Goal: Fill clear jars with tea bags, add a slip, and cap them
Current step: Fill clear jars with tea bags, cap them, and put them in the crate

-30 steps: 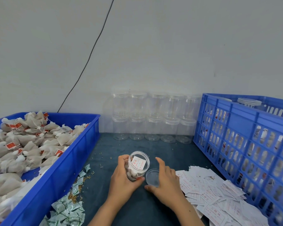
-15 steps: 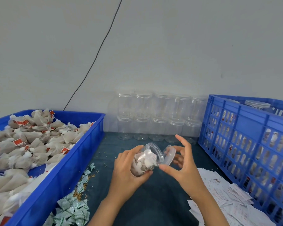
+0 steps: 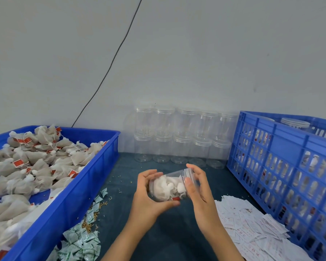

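So this jar (image 3: 167,187) is basically done on the filling side: it's packed with white tea bags and lying tilted on its side in mid-air over the counter (image 3: 177,240), mouth pointing right. The left hand (image 3: 149,196) has its fingers curled round the jar's body, and the right hand (image 3: 197,191) is wrapped over the mouth end, gripping the clear lid (image 3: 188,176) against the rim. Looks like the capping step to me, though I can't tell if the lid is fully screwed on yet. There's something red showing through the wall near the bottom, maybe a tag or the slip, can't say which. Plenty left to do: two stacked rows of empty jars (image 3: 183,136) wait by the wall, and the blue tray (image 3: 94,178) on the left is heaped with tea bags. Finished jars seem to sit in the blue crate (image 3: 282,166). The slips (image 3: 252,228) have red printing, way too small to read.
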